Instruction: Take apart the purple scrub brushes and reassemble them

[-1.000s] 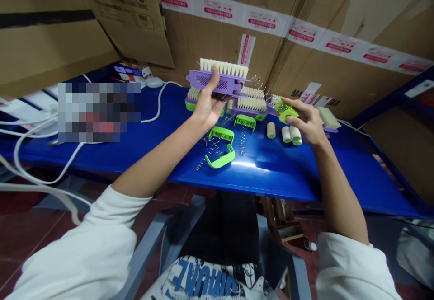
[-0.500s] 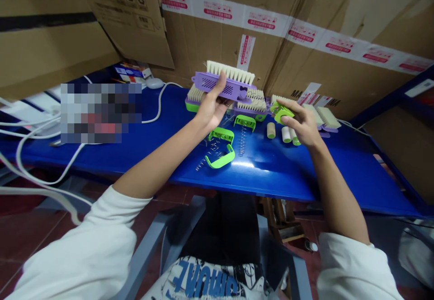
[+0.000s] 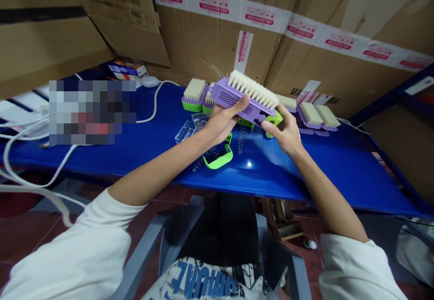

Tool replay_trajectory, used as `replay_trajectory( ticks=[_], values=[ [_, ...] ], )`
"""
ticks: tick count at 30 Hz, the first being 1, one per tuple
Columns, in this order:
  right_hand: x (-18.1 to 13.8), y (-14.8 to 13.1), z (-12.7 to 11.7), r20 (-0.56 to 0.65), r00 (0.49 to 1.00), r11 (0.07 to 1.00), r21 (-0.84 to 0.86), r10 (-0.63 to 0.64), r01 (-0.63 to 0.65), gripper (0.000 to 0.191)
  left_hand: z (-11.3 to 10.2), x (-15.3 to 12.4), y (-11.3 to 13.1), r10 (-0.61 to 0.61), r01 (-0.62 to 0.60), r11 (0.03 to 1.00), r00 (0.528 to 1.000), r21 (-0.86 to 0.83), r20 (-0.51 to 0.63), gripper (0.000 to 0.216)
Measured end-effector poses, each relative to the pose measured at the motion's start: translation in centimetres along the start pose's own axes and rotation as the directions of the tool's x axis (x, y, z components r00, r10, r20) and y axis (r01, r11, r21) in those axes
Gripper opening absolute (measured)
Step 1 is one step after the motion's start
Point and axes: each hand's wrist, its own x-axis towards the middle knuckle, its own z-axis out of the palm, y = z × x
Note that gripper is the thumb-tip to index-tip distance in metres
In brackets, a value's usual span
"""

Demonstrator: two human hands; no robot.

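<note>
My left hand (image 3: 225,121) is closed around a purple scrubbing brush (image 3: 233,102) with cream bristles pointing up, thumb pressed on its slotted side. A green plastic part (image 3: 275,120) is pinched in my right hand (image 3: 286,130) and meets the brush's right end; whether it is fitted on or only touching, I cannot tell. Below the hands lie a green bracket (image 3: 220,160) and a metal spring (image 3: 241,139). A clear plastic box (image 3: 185,132) sits left of my left hand, partly covered.
More brushes stand along the back, a purple and green one (image 3: 193,96) at left and others (image 3: 311,114) at right. Cardboard (image 3: 210,42) walls the blue table (image 3: 291,182). White cables (image 3: 154,105) run over its left side, near a blurred-out patch.
My right hand has moved left and brought the green part against the brush's end. The brush has shifted right and down, and its right end tilts lower.
</note>
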Motion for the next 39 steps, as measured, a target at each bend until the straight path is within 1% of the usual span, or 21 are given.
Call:
replay_trajectory(
  ticks=[3,6,9,11,13,15,17,19,22,23,25,28,30,32,34,36,37,39],
  values=[
    [-0.3,-0.6,0.6,-0.027,1.000,0.995,-0.095,-0.016,0.013,0.110,1.0,-0.8,0.2,-0.031,0.028,0.998,0.998,-0.050,-0.062,0.072],
    [-0.5,-0.2,0.9,-0.100,0.994,0.992,-0.121,-0.052,0.040,0.105,1.5,-1.3,0.2,-0.028,0.021,0.997,0.995,-0.072,-0.096,0.084],
    [-0.8,1.1,1.2,-0.155,0.985,0.995,-0.074,-0.075,0.064,0.098,1.3,-1.4,0.1,0.029,-0.027,0.999,0.998,0.033,-0.054,0.097],
    [-0.9,1.9,1.5,-0.183,0.980,0.996,-0.052,-0.082,0.074,0.094,1.0,-1.5,-0.1,0.059,-0.058,0.993,0.998,0.098,-0.009,0.099],
    [-1.0,2.2,1.7,-0.186,0.978,0.995,-0.050,-0.090,0.082,0.094,0.6,-1.5,-0.3,0.075,-0.077,0.990,0.997,0.117,0.022,0.096],
    [-1.0,2.0,1.9,-0.168,0.979,0.992,-0.068,-0.119,0.109,0.100,0.4,-1.5,-0.4,0.089,-0.095,0.988,0.995,0.120,0.053,0.094],
    [-1.0,1.5,1.8,-0.137,0.976,0.983,-0.099,-0.170,0.157,0.112,0.4,-1.4,-0.5,0.106,-0.114,0.985,0.992,0.128,0.068,0.093],
    [-1.1,0.9,1.8,-0.088,0.975,0.972,-0.131,-0.206,0.193,0.126,0.5,-1.4,-0.4,0.102,-0.107,0.986,0.994,0.130,0.039,0.093],
    [-1.2,0.5,1.8,0.004,0.981,0.971,-0.140,-0.193,0.192,0.141,0.3,-1.2,-0.3,0.030,-0.027,0.997,0.998,0.073,-0.046,0.096],
    [-1.2,0.5,1.8,0.029,0.982,0.974,-0.123,-0.186,0.188,0.143,0.2,-1.2,-0.3,0.003,-0.001,0.999,0.998,0.045,-0.060,0.097],
    [-1.3,0.6,1.9,0.066,0.981,0.979,-0.082,-0.182,0.187,0.145,0.0,-1.2,-0.4,-0.013,0.013,1.000,0.998,0.008,-0.061,0.101],
    [-1.3,0.8,2.2,0.089,0.980,0.982,-0.053,-0.176,0.181,0.148,-0.1,-1.3,-0.3,0.035,-0.035,0.999,0.999,0.042,0.014,0.102],
    [-1.3,0.9,2.5,0.091,0.980,0.982,-0.050,-0.177,0.182,0.150,0.1,-1.3,0.1,0.059,-0.063,0.995,0.997,0.083,0.055,0.096],
    [-1.3,0.9,2.9,0.113,0.974,0.978,-0.058,-0.194,0.202,0.151,0.5,-0.9,1.1,0.051,-0.053,0.996,0.998,0.077,0.026,0.080],
    [-1.4,0.8,3.0,0.151,0.967,0.970,-0.100,-0.207,0.223,0.146,0.7,-0.1,2.4,0.052,-0.051,0.998,0.997,0.021,-0.055,0.048],
    [-1.5,0.4,2.9,0.158,0.961,0.950,-0.180,-0.229,0.256,0.131,0.5,1.0,3.8,0.083,-0.087,0.996,0.990,-0.028,-0.115,0.016],
    [-1.5,0.2,2.7,0.148,0.956,0.931,-0.230,-0.254,0.283,0.118,0.3,1.6,4.4,0.101,-0.107,0.994,0.987,-0.040,-0.129,0.014],
    [-1.6,-0.3,2.3,0.148,0.928,0.866,-0.332,-0.342,0.373,0.085,-0.4,2.7,5.3,0.118,-0.127,0.990,0.982,-0.056,-0.145,0.031]
  ],
)
